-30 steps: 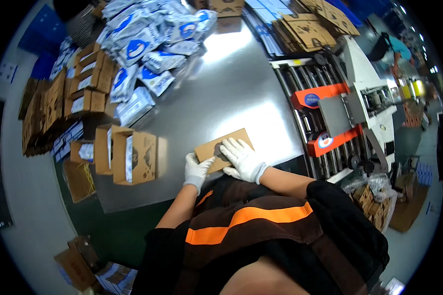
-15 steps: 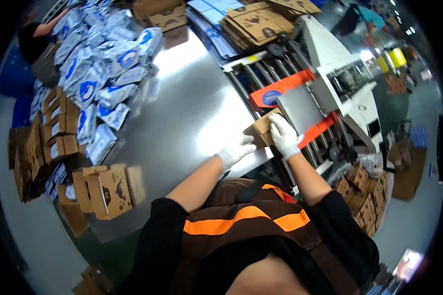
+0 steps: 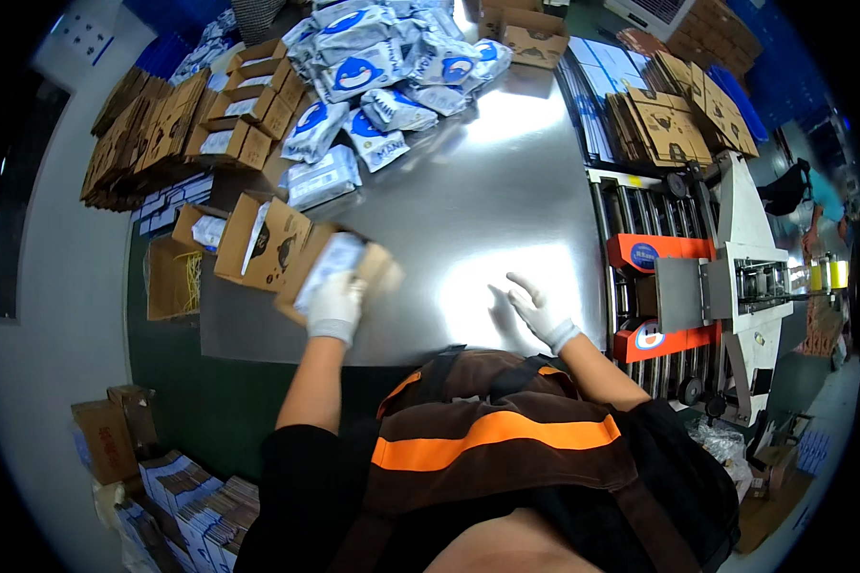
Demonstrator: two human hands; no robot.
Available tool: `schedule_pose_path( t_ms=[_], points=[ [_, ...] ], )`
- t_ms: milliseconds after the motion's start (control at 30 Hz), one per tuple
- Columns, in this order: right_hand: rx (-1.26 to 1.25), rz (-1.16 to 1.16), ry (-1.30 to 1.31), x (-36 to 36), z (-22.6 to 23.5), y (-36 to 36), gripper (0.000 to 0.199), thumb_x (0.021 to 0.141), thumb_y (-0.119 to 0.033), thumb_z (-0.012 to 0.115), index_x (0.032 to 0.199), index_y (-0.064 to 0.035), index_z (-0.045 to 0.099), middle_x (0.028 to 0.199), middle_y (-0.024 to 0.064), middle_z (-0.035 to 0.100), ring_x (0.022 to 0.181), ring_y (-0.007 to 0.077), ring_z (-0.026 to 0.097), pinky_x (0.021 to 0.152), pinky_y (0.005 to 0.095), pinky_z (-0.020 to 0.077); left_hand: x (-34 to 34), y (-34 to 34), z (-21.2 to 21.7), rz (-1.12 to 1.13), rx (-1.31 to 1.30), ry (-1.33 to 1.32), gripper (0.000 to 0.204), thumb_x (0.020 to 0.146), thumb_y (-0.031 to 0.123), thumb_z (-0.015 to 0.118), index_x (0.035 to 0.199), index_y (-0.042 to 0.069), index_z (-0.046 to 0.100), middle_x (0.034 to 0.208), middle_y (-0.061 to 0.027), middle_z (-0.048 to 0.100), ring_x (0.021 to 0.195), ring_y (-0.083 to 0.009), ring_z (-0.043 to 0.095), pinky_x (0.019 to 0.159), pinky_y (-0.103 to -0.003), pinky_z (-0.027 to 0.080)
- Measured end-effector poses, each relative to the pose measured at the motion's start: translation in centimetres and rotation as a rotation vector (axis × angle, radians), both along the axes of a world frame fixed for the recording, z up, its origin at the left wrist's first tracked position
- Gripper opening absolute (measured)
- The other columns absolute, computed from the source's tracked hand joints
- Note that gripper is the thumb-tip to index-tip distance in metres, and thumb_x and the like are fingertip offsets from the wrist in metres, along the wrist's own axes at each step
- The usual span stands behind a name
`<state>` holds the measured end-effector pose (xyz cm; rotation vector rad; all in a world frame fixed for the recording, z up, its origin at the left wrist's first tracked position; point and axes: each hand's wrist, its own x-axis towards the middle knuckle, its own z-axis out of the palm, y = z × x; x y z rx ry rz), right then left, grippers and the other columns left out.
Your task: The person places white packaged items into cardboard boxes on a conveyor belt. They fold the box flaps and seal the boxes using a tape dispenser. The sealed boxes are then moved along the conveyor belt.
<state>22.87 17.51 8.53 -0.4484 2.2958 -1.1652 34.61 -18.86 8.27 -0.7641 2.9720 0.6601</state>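
Observation:
My left hand [image 3: 334, 304], in a white glove, grips an open brown cardboard box [image 3: 344, 269] with a white pouch showing inside, at the near left of the steel table [image 3: 468, 201]. The box is blurred. My right hand [image 3: 537, 310], also gloved, hovers just over the bare table with fingers spread and holds nothing. Another open brown box [image 3: 263, 241] stands just left of the held one.
A heap of white and blue pouches [image 3: 382, 72] covers the table's far side. Open and flat brown cartons [image 3: 172, 124] line the left edge. On the right stands a roller conveyor with an orange and grey sealing machine [image 3: 683, 291]. More flat cartons [image 3: 683, 115] lie behind it.
My view swung from the machine back to the table. The carton held at the conveyor with both hands is gone from them; my left hand now grips a box at the left, my right is free.

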Motion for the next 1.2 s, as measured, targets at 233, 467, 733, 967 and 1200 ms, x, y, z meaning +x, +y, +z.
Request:
schedule_pose_path(
  t_ms=[233, 467, 733, 967, 1200],
  points=[
    [-0.054, 0.290, 0.475, 2.5, -0.1, -7.3, 0.079, 0.087, -0.042, 0.077, 0.143, 0.0058, 0.051, 0.152, 0.0325, 0.044, 0.141, 0.0439, 0.047, 0.118, 0.0426, 0.0381, 3.4, 6.3, 0.9, -0.067, -0.164, 0.583, 0.045, 0.080, 0.042, 0.080, 0.112, 0.010, 0.074, 0.117, -0.0121, 0.070, 0.111, -0.0366, 0.065, 0.096, -0.049, 0.052],
    [0.177, 0.565, -0.111, 1.3, -1.7, -11.0, 0.033, 0.102, -0.040, 0.057, 0.111, -0.0136, 0.075, 0.107, 0.0138, 0.074, 0.100, 0.0348, 0.069, 0.090, 0.0452, 0.0538, 2.4, 4.0, -2.4, -0.345, 0.528, 0.152, 0.023, 0.089, 0.025, 0.075, 0.103, 0.007, 0.077, 0.107, -0.0153, 0.074, 0.109, -0.0334, 0.068, 0.092, -0.040, 0.055],
    [0.168, 0.300, 0.896, 1.7, 0.2, -14.2, 0.065, 0.089, -0.032, 0.068, 0.142, 0.0011, 0.051, 0.143, 0.0232, 0.055, 0.134, 0.0392, 0.050, 0.116, 0.0507, 0.0355, -0.8, 4.3, -5.8, 0.207, 0.550, -0.180, 0.111, 0.074, 0.055, 0.086, 0.158, 0.006, 0.032, 0.145, -0.0243, 0.049, 0.128, -0.0405, 0.057, 0.108, -0.044, 0.049],
    [0.382, 0.155, 0.644, 3.3, -3.9, 1.9, 0.066, 0.093, -0.033, 0.065, 0.149, -0.0029, 0.048, 0.156, 0.0220, 0.045, 0.147, 0.0396, 0.040, 0.121, 0.0526, 0.0283, -5.1, 16.0, -10.0, -0.119, 1.047, -0.308, 0.082, 0.094, 0.026, 0.073, 0.149, 0.000, 0.018, 0.139, -0.0255, 0.053, 0.120, -0.0347, 0.064, 0.092, -0.042, 0.059],
    [0.449, -0.301, 0.736, -2.1, -6.9, 19.8, 0.044, 0.094, -0.021, 0.060, 0.135, -0.0053, 0.062, 0.143, 0.0178, 0.059, 0.140, 0.0380, 0.048, 0.120, 0.0537, 0.0304, -13.8, 36.1, -7.4, -0.146, 1.397, -0.441, 0.076, 0.096, 0.012, 0.069, 0.146, 0.002, 0.012, 0.132, -0.0215, 0.051, 0.107, -0.0331, 0.067, 0.073, -0.043, 0.065]
  ],
)
